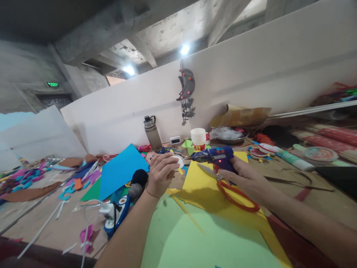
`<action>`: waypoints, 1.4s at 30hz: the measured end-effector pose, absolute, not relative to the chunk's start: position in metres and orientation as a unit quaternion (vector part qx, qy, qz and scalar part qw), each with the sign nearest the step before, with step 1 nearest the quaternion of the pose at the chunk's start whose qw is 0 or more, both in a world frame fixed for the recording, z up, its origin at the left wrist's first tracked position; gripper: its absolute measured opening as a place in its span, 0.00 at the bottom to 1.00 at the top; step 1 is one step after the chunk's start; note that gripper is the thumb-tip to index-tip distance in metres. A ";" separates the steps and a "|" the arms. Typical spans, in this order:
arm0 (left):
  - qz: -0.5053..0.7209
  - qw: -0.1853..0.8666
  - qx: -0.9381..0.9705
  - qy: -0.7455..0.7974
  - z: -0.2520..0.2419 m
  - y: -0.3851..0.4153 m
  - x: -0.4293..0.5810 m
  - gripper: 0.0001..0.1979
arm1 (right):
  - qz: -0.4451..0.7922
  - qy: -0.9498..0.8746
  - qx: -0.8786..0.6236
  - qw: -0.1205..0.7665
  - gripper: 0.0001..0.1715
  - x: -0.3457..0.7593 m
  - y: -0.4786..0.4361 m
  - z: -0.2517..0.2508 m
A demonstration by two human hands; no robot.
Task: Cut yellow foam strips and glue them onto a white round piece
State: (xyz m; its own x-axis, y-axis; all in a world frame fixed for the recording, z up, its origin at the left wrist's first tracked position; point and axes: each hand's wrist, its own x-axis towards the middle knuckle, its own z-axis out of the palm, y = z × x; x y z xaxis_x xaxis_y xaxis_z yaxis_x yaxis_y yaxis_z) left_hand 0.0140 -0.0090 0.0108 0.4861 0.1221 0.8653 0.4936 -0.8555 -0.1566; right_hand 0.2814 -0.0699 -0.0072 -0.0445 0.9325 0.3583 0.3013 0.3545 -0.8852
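Observation:
My left hand [161, 173] is closed around a small white disc [178, 162] with yellow strips at its edge. The fingers cover part of the disc. In my right hand [245, 178] is a blue hot glue gun [214, 154], its red light lit and its nozzle pointing left, a short gap from the disc. Scissors with orange handles [238, 201] are just below the right hand, over yellow sheets [195, 186]; whether the hand touches them I cannot tell. A pale green sheet [178, 234] lies nearest me.
A blue sheet [122, 171], yarn balls [136, 190] and a blue-and-white power strip [118, 216] are on the left. Behind stand a bottle [153, 134] and paper cups [198, 137]. A grey moon ornament [187, 85] hangs before the white partition [117, 115].

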 end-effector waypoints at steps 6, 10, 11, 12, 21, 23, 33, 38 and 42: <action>-0.510 0.149 -0.822 -0.204 0.008 -0.009 0.017 0.05 | 0.355 -0.634 -0.448 0.520 0.23 0.280 -0.072 -0.009; -0.542 0.100 -0.808 -0.209 0.008 -0.009 0.018 0.01 | 0.355 -0.630 -0.448 0.525 0.22 0.279 -0.074 -0.007; -0.552 0.080 -0.802 -0.215 0.007 -0.008 0.019 0.02 | 0.356 -0.627 -0.448 0.529 0.22 0.278 -0.074 -0.006; -0.562 0.061 -0.795 -0.221 0.006 -0.008 0.019 0.03 | 0.357 -0.623 -0.447 0.533 0.21 0.278 -0.075 -0.006; -0.563 0.005 -0.795 -0.227 0.000 -0.006 0.019 0.04 | 0.329 -0.634 -0.444 0.540 0.16 0.273 -0.080 -0.001; -0.559 0.013 -0.800 -0.218 0.000 -0.006 0.019 0.04 | 0.318 -0.644 -0.446 0.534 0.14 0.272 -0.081 0.002; -0.530 0.072 -0.823 -0.192 0.006 -0.010 0.018 0.04 | 0.279 -0.676 -0.458 0.506 0.11 0.274 -0.081 0.003; -0.532 0.086 -0.821 -0.190 0.007 -0.011 0.019 0.06 | 0.259 -0.688 -0.471 0.488 0.13 0.276 -0.079 0.000; -0.528 0.094 -0.824 -0.186 0.007 -0.010 0.019 0.05 | 0.244 -0.693 -0.480 0.480 0.14 0.277 -0.079 0.000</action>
State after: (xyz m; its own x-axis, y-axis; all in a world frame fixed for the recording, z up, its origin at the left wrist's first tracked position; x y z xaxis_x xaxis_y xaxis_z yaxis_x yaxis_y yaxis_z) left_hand 0.0194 -0.0103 0.0070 0.3741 0.2069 0.9040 0.4046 -0.9136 0.0417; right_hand 0.2768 -0.0792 -0.0004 -0.0783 0.8993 0.4302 0.4310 0.4196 -0.7988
